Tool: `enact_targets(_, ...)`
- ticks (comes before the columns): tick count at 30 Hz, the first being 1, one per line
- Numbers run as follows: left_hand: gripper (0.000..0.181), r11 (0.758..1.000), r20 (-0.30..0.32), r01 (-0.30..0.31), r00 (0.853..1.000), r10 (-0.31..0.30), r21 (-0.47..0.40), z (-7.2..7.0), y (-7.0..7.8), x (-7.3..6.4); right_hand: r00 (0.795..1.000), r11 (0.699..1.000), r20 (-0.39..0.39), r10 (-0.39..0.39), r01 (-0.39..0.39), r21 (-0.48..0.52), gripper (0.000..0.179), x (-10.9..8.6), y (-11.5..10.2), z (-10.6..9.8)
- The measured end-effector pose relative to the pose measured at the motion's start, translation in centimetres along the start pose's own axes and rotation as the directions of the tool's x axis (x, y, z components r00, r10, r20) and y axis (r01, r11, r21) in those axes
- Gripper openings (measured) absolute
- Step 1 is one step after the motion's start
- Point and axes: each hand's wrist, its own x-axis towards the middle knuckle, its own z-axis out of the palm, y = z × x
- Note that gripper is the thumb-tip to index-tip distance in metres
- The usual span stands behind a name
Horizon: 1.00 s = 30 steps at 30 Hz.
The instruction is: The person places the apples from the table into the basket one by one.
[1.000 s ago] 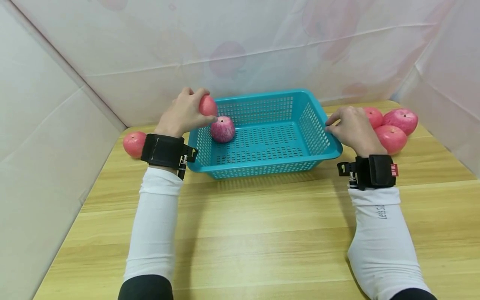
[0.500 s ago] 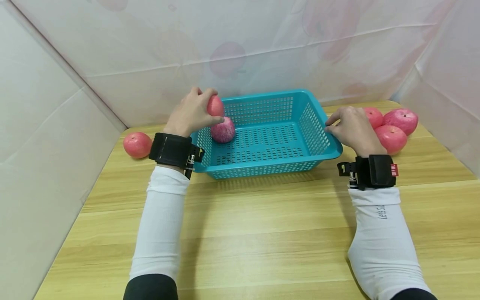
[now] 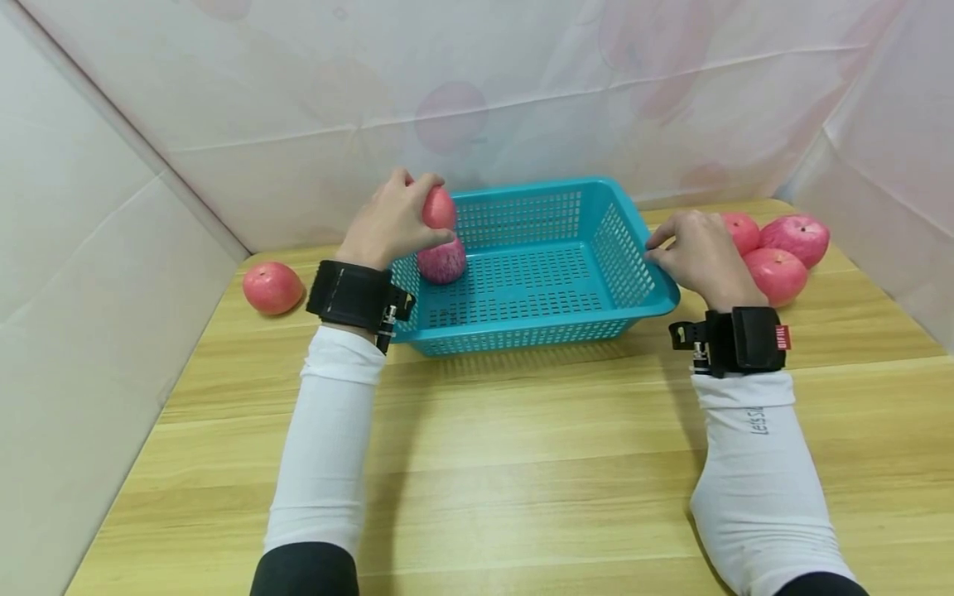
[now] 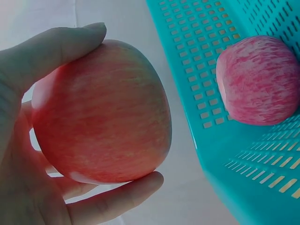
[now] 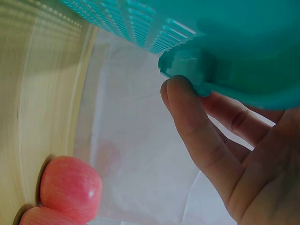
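Observation:
My left hand (image 3: 395,219) grips a pinkish-red apple (image 3: 440,209) above the left end of a turquoise plastic basket (image 3: 514,335). In the left wrist view, thumb and fingers curl round the held apple (image 4: 103,112), and the basket wall (image 4: 201,89) is beside it. A streaked darker apple (image 3: 442,261) lies inside the basket at its left end, partly covered by the left hand in the head view. At the basket's right end, my right hand (image 3: 701,252) holds the rim; the right wrist view has its thumb and fingers pinching the rim (image 5: 253,96).
Three apples (image 3: 777,276) cluster on the wooden table (image 3: 537,463) just right of my right hand. Another apple (image 3: 272,288) lies at the table's left, beside the left wrist strap. A pale patterned cloth (image 3: 522,99) stands behind the basket.
My left hand has moved to the right with its apple, from the basket's left edge to over its left end. The right hand and the basket have stayed in place.

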Motion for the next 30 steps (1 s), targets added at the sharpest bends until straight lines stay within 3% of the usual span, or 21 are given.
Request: enact_targets(30,0.075,0.998,-0.003,-0.047,0.999,0.048,0.042,1.5,2.0,1.2,1.0,1.0,0.003,-0.001,0.001,-0.005,0.023,-0.2,0.1,-0.1)
